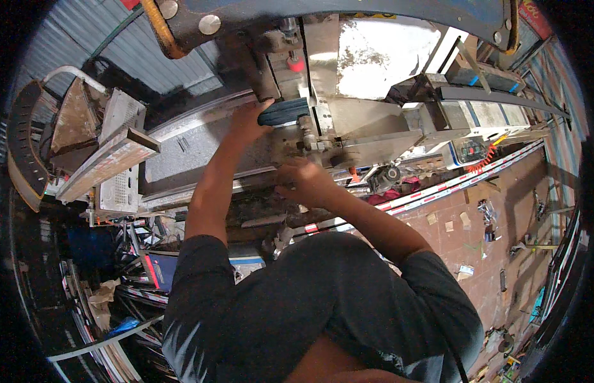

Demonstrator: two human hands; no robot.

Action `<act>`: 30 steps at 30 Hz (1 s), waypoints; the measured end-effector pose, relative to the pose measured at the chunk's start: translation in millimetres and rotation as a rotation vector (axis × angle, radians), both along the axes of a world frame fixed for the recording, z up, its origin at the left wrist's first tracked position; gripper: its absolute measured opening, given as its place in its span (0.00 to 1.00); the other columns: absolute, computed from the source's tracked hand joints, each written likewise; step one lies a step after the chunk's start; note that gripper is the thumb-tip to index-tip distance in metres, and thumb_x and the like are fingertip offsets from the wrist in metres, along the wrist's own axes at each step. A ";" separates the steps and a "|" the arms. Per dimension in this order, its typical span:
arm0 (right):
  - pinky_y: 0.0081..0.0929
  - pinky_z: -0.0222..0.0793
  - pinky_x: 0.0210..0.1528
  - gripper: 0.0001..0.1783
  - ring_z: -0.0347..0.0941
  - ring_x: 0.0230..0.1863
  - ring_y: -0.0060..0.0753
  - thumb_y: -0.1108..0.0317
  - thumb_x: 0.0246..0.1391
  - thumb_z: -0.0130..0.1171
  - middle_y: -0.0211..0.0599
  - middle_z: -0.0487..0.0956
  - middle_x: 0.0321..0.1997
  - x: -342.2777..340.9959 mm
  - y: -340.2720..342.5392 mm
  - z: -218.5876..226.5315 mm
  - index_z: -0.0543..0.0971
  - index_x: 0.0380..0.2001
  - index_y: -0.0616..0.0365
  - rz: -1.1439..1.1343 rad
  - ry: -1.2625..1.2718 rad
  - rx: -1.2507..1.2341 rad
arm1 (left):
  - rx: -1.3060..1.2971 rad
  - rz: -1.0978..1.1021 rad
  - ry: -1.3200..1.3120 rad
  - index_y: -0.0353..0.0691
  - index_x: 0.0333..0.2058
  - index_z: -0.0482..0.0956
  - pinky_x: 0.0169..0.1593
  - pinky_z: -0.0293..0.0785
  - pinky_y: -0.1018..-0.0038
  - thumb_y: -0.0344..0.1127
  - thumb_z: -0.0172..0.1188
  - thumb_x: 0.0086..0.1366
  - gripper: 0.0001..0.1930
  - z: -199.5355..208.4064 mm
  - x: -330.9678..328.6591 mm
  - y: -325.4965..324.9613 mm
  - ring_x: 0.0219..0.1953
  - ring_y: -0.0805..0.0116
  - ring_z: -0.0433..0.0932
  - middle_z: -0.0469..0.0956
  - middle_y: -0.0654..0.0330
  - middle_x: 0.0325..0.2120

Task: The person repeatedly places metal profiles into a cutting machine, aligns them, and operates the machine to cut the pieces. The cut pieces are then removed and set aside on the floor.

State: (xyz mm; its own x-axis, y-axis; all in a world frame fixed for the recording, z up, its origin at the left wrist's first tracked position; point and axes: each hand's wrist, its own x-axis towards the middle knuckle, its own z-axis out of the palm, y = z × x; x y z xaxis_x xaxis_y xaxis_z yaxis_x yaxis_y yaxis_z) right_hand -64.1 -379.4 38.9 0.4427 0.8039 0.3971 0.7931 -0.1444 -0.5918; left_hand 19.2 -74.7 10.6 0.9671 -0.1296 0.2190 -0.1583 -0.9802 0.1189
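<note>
The person's left fingers [265,104] look clamped on the left end of a dark, ridged stack [284,112], the left hand [247,124] having the stack at its three o'clock, where it lies against the metalwork of the machine. I can see the right hand [308,183] lower down, at five o'clock from the left; its fingers are curled, but from here I cannot tell whether they close on anything. Just beyond it, at twelve o'clock, sits a metal clamp fitting [307,133], by the stack's right end. A red knob [296,64] hangs at about one o'clock from the stack, and a bright, stained metal plate [381,57] spreads at two. A long grey surface [185,156] stretches toward eight o'clock from the left hand, a perforated panel [122,108] standing at nine. Farther out, scraps dot the tiled floor [431,255] at four o'clock from the right hand.
</note>
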 end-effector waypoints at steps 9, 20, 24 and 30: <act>0.79 0.47 0.81 0.40 0.56 0.82 0.80 0.53 0.64 0.58 0.76 0.62 0.81 49.1 109.6 -28.1 0.73 0.70 0.75 -0.379 -0.504 -0.490 | 0.056 -0.011 0.052 0.69 0.75 0.71 0.60 0.78 0.45 0.45 0.75 0.60 0.43 -0.8 13.6 9.7 0.57 0.41 0.82 0.83 0.47 0.54; 0.82 0.32 0.83 0.48 0.49 0.87 0.75 0.57 0.64 0.58 0.66 0.53 0.87 62.3 113.6 -38.2 0.58 0.81 0.71 -0.431 -0.267 -0.619 | 0.002 -0.001 -0.004 0.66 0.74 0.73 0.59 0.78 0.46 0.42 0.71 0.61 0.40 -5.3 5.4 -0.1 0.53 0.37 0.83 0.84 0.42 0.49; 0.85 0.33 0.82 0.46 0.47 0.87 0.72 0.58 0.66 0.58 0.58 0.56 0.88 65.7 122.4 -42.0 0.59 0.82 0.67 -0.435 -0.278 -0.672 | -0.013 -0.028 0.027 0.70 0.75 0.71 0.61 0.77 0.44 0.41 0.70 0.62 0.41 -6.4 10.5 5.8 0.56 0.39 0.82 0.83 0.44 0.53; 0.89 0.38 0.79 0.46 0.48 0.87 0.73 0.55 0.66 0.58 0.57 0.58 0.87 86.0 132.7 -64.1 0.60 0.81 0.66 -0.430 -0.145 -0.599 | 0.030 -0.038 -0.008 0.70 0.75 0.70 0.63 0.75 0.44 0.37 0.70 0.60 0.43 -4.1 12.2 -3.3 0.58 0.34 0.81 0.83 0.42 0.55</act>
State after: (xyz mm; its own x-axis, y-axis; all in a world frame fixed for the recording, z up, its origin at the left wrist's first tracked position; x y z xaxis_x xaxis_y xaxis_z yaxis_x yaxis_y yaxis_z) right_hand 21.9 -246.7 -25.3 0.7430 0.6688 0.0243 0.6580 -0.7234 -0.2091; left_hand 31.4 -78.0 6.5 0.9597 -0.1724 0.2218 -0.1958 -0.9767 0.0880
